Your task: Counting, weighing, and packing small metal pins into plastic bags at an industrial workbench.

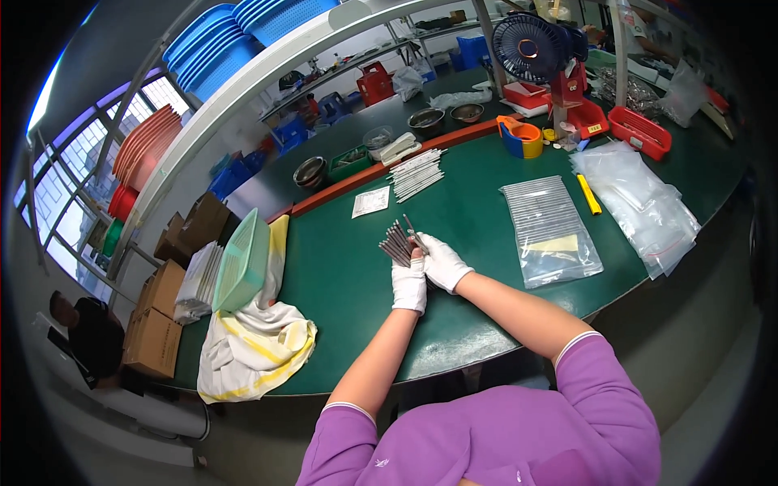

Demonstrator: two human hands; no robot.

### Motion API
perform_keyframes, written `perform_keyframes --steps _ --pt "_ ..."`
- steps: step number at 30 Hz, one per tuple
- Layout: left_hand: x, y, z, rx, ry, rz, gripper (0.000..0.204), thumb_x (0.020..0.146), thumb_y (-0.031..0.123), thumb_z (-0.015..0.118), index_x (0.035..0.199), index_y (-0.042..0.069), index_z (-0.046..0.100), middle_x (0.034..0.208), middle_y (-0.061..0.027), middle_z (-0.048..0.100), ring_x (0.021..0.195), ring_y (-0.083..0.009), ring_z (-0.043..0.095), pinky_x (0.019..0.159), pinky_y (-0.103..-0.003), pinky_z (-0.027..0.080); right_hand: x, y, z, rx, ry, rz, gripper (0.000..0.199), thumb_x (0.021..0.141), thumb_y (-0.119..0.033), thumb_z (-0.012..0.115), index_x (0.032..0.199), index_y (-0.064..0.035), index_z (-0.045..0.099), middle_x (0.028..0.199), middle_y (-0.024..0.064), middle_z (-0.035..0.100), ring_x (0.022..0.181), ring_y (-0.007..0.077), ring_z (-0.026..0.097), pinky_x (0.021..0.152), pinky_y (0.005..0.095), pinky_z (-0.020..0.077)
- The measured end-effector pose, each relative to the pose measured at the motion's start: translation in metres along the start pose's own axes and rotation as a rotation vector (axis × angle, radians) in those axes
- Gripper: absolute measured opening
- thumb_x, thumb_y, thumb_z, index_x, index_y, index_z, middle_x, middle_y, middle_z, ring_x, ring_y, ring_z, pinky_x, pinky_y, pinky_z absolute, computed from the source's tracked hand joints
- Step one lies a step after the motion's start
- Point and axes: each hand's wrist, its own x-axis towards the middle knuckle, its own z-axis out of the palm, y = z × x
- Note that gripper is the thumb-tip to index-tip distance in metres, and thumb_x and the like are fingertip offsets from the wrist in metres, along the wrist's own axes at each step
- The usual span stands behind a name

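Note:
A bundle of thin grey metal rods [395, 243] stands out of my left hand [409, 283], whose gloved fingers are wrapped round it. Close against it on the right, my right hand [440, 261], in a white glove too, has its fingers at the top of the bundle, pinching a rod [410, 223] that sticks up apart from the others. Its fingertips are partly hidden. Beyond my hands, a stack of pale thin sticks [416, 174] lies beside a white paper slip [370, 202]. To the right is a clear bag [551, 231] with a row of similar rods in it.
Clear plastic bags [636, 202] and a yellow cutter [589, 195] lie at the right. An orange and blue tape dispenser [520, 138] stands behind, near a fan [531, 49]. On the left are a green basket [243, 261] and a crumpled cloth [253, 348]. A red-brown rail [340, 187] edges the green table.

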Motion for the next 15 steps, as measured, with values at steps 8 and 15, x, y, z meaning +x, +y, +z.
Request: perform_keyframes --steps 8,15 --pt "0.014 -0.001 -0.012 0.043 -0.284 0.062 0.04 0.082 0.024 0.06 0.113 -0.001 0.049 0.112 -0.0096 0.054 0.1 -0.0182 0.051 0.089 -0.029 0.039 -0.006 -0.031 -0.013 -0.052 -0.2 -0.022 0.031 0.081 -0.013 0.046 0.109 -0.0018 0.048 0.106 0.0157 0.054 0.1 0.0274 0.052 0.085 0.0319 0.0413" --pt "0.025 -0.004 -0.015 -0.059 -0.103 0.174 0.041 0.084 0.017 0.057 0.12 0.001 0.045 0.115 -0.0089 0.053 0.107 -0.0179 0.049 0.09 -0.029 0.039 -0.008 -0.048 -0.024 -0.129 -0.182 -0.074 0.061 0.065 -0.01 0.058 0.121 -0.0016 0.038 0.119 0.0187 0.043 0.115 0.0289 0.041 0.098 0.0313 0.0319"
